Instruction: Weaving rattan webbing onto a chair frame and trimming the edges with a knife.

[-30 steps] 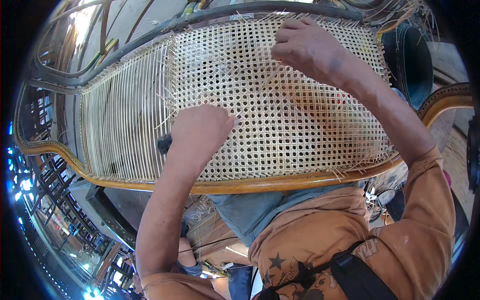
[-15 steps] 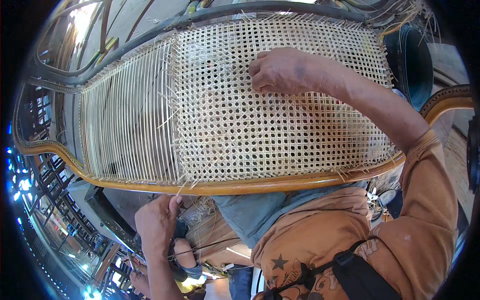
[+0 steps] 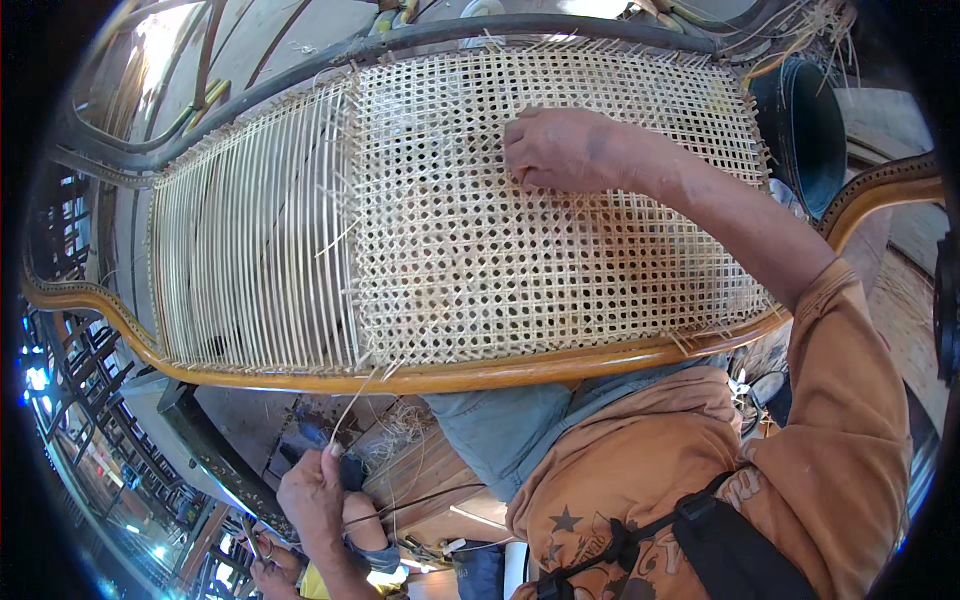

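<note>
A curved wooden chair frame lies across my lap, filled with a woven cane panel. The left part holds only parallel cane strands, with loose ends sticking out along the border of the weave. My left hand, below the near rail, pinches a cane strand that runs taut up to that rail. My right hand rests on the upper middle of the weave with its fingers curled down; whatever is in them, if anything, is hidden.
A dark green cylindrical container stands beyond the frame's right end. Cane scraps lie on the floor below the rail, next to a dark bench-like beam. Another person's hands show at the lower left. Other frames stand at the left.
My left hand has moved down and away from the rail, drawing the cane strand out longer. My right hand stays nearly in place; the view has shifted slightly.
</note>
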A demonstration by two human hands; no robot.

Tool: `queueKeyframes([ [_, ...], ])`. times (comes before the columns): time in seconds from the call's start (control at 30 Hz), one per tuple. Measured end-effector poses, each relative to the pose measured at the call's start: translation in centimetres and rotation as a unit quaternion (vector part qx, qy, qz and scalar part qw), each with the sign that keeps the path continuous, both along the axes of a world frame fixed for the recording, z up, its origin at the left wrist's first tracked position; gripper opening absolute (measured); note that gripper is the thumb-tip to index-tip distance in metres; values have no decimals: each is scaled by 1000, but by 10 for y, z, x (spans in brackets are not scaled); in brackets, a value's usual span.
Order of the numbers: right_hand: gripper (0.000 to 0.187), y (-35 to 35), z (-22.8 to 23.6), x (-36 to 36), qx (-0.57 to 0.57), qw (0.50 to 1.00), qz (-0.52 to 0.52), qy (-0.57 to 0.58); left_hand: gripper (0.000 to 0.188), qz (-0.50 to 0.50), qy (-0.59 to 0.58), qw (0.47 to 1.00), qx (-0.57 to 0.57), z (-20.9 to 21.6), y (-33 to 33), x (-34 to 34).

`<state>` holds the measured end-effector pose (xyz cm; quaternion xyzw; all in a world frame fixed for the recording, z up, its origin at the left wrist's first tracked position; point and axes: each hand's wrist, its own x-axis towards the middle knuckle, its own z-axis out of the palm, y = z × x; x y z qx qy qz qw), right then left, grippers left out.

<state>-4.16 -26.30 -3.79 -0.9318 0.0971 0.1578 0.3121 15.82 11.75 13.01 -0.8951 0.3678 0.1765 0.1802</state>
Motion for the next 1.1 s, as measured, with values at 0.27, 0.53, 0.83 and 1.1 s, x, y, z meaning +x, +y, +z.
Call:
queueKeyframes([
  [0.27, 22, 125, 25, 27, -34, 999, 9, -34, 38, 69, 9, 994, -90, 20, -4, -14],
  [0.53, 22, 185, 61, -9, 165, 932, 17, -324, 23, 53, 86, 980, -170, 29, -15, -28],
  [0.83, 18, 122, 23, -53, 42, 920, -268, -284, 32, -65, 97, 951, -285, -68, -144, -87],
  [1.1, 15, 121, 7, -103, 120, 879, -383, -258, 26, 3, 273, 951, -144, -102, -183, -56],
])
